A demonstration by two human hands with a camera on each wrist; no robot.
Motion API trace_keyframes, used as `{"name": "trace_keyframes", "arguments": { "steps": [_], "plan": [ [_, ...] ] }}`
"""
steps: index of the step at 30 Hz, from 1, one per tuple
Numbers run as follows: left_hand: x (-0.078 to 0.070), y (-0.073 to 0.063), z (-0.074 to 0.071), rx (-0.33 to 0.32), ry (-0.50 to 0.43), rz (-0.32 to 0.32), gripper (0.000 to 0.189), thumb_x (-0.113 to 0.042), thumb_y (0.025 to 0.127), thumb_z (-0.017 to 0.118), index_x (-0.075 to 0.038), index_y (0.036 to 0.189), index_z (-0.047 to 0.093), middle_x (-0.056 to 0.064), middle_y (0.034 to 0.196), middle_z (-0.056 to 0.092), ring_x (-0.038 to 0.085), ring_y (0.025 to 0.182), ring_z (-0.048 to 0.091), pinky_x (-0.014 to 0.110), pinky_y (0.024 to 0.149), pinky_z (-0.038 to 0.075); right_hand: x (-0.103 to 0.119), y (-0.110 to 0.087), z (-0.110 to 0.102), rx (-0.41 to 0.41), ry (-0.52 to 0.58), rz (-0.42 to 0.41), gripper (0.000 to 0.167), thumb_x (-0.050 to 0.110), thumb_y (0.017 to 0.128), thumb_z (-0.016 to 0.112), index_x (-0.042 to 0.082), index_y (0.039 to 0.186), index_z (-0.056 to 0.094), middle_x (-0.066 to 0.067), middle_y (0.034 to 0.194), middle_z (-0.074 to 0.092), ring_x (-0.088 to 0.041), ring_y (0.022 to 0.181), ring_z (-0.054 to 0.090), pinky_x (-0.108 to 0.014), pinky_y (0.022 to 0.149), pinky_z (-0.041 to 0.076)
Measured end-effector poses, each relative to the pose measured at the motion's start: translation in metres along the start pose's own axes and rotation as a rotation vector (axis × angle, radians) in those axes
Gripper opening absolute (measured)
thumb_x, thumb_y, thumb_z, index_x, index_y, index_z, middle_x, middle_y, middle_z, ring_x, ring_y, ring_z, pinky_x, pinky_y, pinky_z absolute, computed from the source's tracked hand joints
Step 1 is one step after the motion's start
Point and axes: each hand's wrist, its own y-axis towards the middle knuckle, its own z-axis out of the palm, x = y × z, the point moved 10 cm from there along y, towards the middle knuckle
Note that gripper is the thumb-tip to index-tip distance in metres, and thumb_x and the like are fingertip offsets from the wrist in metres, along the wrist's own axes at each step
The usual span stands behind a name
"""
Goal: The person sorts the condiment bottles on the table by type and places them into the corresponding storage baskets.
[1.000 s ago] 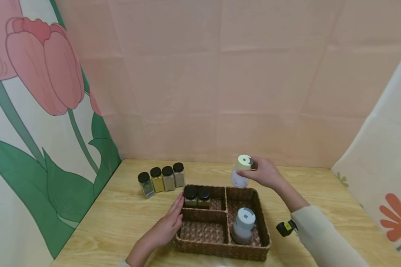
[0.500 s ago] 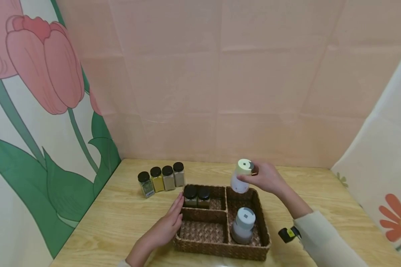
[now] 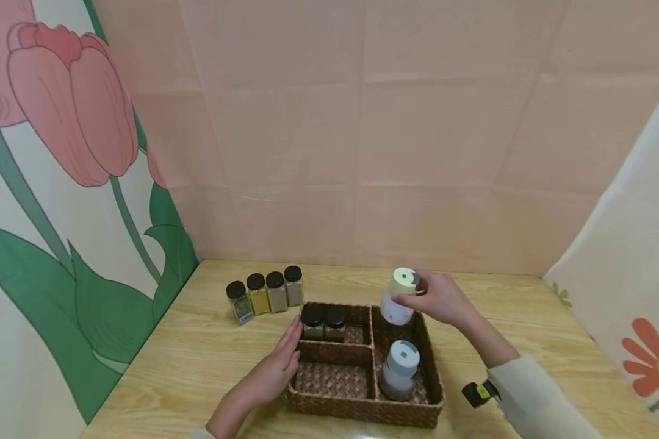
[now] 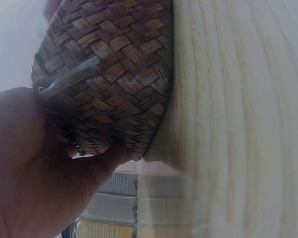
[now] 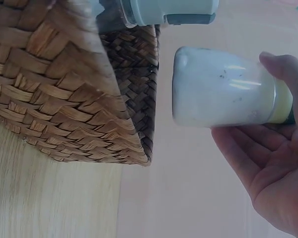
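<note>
My right hand (image 3: 442, 297) grips a clear jar of white granules (image 3: 396, 308) by its pale yellow cap. The jar hangs upright over the back of the right compartment of a woven basket (image 3: 362, 413); in the right wrist view, the jar's base (image 5: 181, 87) is just above the basket's rim. A similar jar with a white cap (image 3: 403, 360) stands in the front of that compartment. My left hand (image 3: 269, 372) rests with fairly straight fingers along the basket's left outer wall (image 4: 119, 74). Two black-capped spice jars (image 3: 324, 326) stand in the back left compartment.
Several black-capped spice jars (image 3: 267, 296) stand in a row on the wooden table (image 3: 187, 353), behind and left of the basket. A pink cloth backdrop (image 3: 329, 152) hangs behind the table. A small black device (image 3: 478, 394) is at my right wrist.
The jar in my right hand has come down and slightly nearer, from behind the basket's back rim to over the right compartment. My left hand has stayed against the basket.
</note>
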Motion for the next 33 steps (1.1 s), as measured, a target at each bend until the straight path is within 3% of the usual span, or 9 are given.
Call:
{"name": "trace_keyframes", "arguments": {
  "steps": [16, 33],
  "plan": [
    [0.0, -0.001, 0.0, 0.001, 0.009, -0.002, 0.059, -0.022, 0.112, 0.031, -0.006, 0.163, 0.005, 0.004, 0.17, -0.006, 0.03, 0.154, 0.012, 0.054, 0.12, 0.023, 0.002, -0.011, 0.007, 0.042, 0.017, 0.007, 0.048, 0.05, 0.087, 0.077, 0.008, 0.108, 0.07, -0.001, 0.091, 0.073, -0.014, 0.08, 0.068, -0.031, 0.062, 0.054],
    [-0.002, -0.001, 0.0, 0.003, 0.007, -0.002, 0.059, -0.024, 0.112, 0.03, -0.006, 0.163, 0.005, 0.007, 0.17, -0.006, 0.032, 0.154, 0.013, 0.055, 0.119, 0.023, -0.005, -0.019, 0.025, 0.069, 0.057, 0.007, 0.051, 0.048, 0.084, 0.08, 0.007, 0.113, 0.07, 0.001, 0.089, 0.072, -0.013, 0.079, 0.068, -0.027, 0.06, 0.054]
  ]
}}
